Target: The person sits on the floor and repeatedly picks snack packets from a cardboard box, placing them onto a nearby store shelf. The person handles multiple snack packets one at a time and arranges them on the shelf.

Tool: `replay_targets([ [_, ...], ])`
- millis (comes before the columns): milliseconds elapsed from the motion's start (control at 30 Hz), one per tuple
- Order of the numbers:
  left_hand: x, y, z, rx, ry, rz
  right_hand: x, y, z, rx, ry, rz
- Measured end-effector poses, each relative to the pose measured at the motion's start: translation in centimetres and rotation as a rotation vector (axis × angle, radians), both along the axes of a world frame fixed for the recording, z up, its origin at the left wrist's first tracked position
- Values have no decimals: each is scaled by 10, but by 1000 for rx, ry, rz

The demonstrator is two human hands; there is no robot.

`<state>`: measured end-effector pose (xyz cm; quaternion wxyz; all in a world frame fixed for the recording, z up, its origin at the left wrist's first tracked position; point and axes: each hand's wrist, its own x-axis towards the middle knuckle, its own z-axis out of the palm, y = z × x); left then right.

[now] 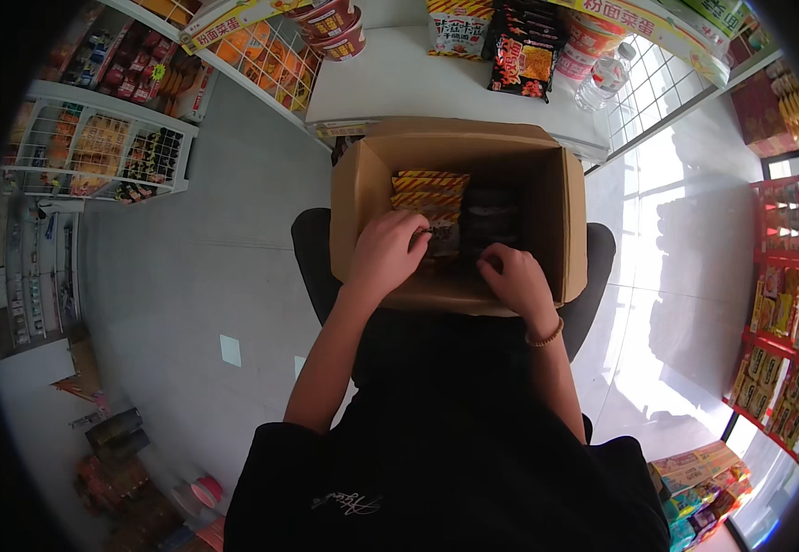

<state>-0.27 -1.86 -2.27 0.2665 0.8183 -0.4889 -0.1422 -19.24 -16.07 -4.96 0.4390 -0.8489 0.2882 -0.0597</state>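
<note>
An open cardboard box (574,228) rests on my lap with its flaps folded outward. Inside, on the left, stands a row of snack packets with yellow-and-red striped tops (434,181). Dark packets (490,210) fill the middle beside them, in shadow. My left hand (391,248) is over the box's left part, its curled fingers at the front striped packet; whether they grip it is hard to see. My right hand (520,276) bends over the near edge by the dark packets, thumb and forefinger curled close together, fingertips partly hidden in shadow.
Beyond the box is a white shelf (399,86) holding instant noodle cups (337,34), a white packet (459,31), black noodle packets (525,62) and a clear plastic bottle (604,77). Wire-fronted racks (96,148) stand left, a red display rack (783,262) right.
</note>
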Motion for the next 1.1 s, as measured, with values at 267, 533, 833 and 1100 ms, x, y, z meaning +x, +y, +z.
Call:
replay_targets([
  [267,22,-72,-74,733,-341,-396,-4,4,3,-46,-63,-40],
  [533,43,-71,-125,1139,-206,-426,-3,-1,-3,-59,-65,-44],
  [833,25,-67,-82,979,-316,-485,-2,3,-2,-25,-39,-30],
  [1100,15,-50,-7,361,-325,-440,-5,-2,-10,-48,-9,-125],
])
